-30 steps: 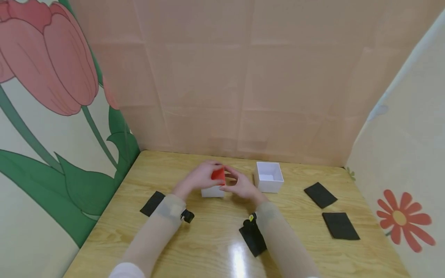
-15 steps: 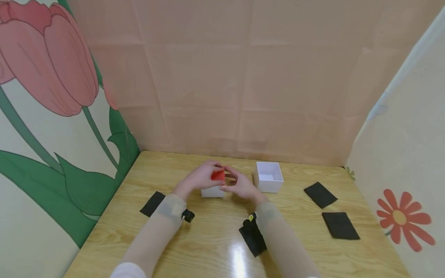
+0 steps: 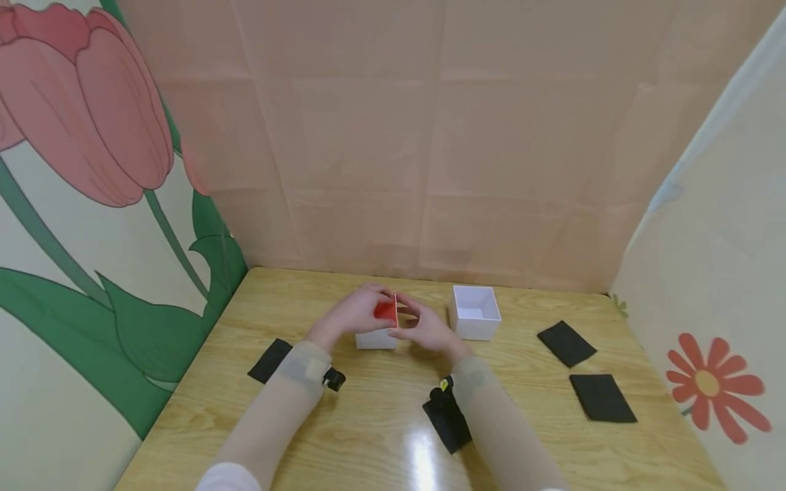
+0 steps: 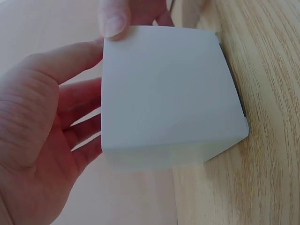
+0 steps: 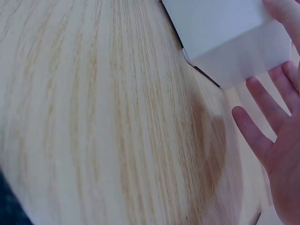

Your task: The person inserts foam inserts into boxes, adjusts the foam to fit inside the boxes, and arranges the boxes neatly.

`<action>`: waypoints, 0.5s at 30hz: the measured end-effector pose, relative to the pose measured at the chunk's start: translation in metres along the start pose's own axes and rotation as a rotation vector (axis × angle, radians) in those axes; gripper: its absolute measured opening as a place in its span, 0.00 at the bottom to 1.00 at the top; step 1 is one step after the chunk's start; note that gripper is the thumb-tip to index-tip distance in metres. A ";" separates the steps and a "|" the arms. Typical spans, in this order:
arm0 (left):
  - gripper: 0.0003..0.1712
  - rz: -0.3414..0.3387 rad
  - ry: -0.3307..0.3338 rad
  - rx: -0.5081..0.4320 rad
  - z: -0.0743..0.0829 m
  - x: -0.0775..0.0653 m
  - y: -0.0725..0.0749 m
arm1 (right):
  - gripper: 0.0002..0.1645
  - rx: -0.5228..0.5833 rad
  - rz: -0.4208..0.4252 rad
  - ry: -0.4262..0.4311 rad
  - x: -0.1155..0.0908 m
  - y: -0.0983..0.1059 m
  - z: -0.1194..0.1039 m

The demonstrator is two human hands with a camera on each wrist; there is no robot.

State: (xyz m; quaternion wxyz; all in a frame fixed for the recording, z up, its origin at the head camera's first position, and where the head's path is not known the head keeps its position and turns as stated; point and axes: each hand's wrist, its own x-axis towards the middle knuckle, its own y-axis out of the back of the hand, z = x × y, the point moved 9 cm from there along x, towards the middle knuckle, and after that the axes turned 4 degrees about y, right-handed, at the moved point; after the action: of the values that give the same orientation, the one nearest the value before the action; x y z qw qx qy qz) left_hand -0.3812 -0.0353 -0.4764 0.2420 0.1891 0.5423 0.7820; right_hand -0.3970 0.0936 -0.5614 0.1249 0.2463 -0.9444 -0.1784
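Note:
A white box (image 3: 376, 339) stands on the wooden table, with a red surface (image 3: 386, 310) showing at its top between my hands. My left hand (image 3: 355, 315) holds it from the left, thumb along the near top edge and fingers round the far side. My right hand (image 3: 430, 331) grips the right corner between thumb and fingers. In the left wrist view the box's plain near face (image 4: 164, 89) fills the middle, and the right thumb (image 4: 115, 24) presses its top corner. The right wrist view shows the box's side (image 5: 248, 54), with some fingertips at it and the little finger apart.
An open white box (image 3: 475, 327) stands to the right of my hands. Flat black pieces lie on the table (image 3: 356, 423): one at the left (image 3: 270, 360), one by the right forearm (image 3: 447, 424), two at the right (image 3: 567, 344). Printed cloth walls enclose the table.
Both hands and the box stay almost still. A thin pale edge at the right of the red surface shows more plainly now.

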 end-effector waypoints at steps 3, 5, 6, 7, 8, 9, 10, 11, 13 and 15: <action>0.27 -0.011 -0.015 0.006 0.000 0.000 -0.001 | 0.59 0.003 0.004 0.004 0.000 0.000 0.000; 0.28 -0.021 -0.008 -0.012 -0.002 -0.003 0.000 | 0.59 0.009 -0.001 0.008 0.000 -0.001 0.000; 0.29 -0.025 -0.003 -0.022 -0.005 -0.005 0.001 | 0.59 0.011 -0.006 0.006 0.000 -0.002 0.000; 0.30 -0.026 0.008 -0.035 -0.007 -0.007 0.002 | 0.59 0.011 -0.012 0.004 0.000 -0.003 0.001; 0.31 -0.025 0.020 -0.049 -0.011 -0.009 0.005 | 0.60 0.010 -0.015 0.000 0.000 -0.004 0.001; 0.32 -0.024 0.033 -0.060 -0.014 -0.012 0.008 | 0.60 0.009 -0.017 -0.004 0.001 -0.004 0.002; 0.33 -0.019 0.044 -0.073 -0.017 -0.014 0.011 | 0.60 0.007 -0.017 -0.011 0.001 -0.004 0.003; 0.33 -0.013 0.052 -0.073 -0.021 -0.017 0.014 | 0.61 0.006 -0.014 -0.019 0.001 -0.003 0.004; 0.32 -0.003 0.070 -0.075 -0.028 -0.021 0.019 | 0.61 0.005 -0.006 -0.034 0.001 -0.001 0.005; 0.32 0.001 0.080 -0.073 -0.034 -0.023 0.022 | 0.62 0.005 -0.003 -0.047 0.000 0.000 0.006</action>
State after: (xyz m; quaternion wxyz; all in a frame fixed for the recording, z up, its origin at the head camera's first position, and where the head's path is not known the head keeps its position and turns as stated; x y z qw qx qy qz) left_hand -0.3848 -0.0810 -0.4677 0.2264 0.1488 0.5225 0.8085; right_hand -0.3992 0.0948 -0.5668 0.1019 0.2438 -0.9472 -0.1819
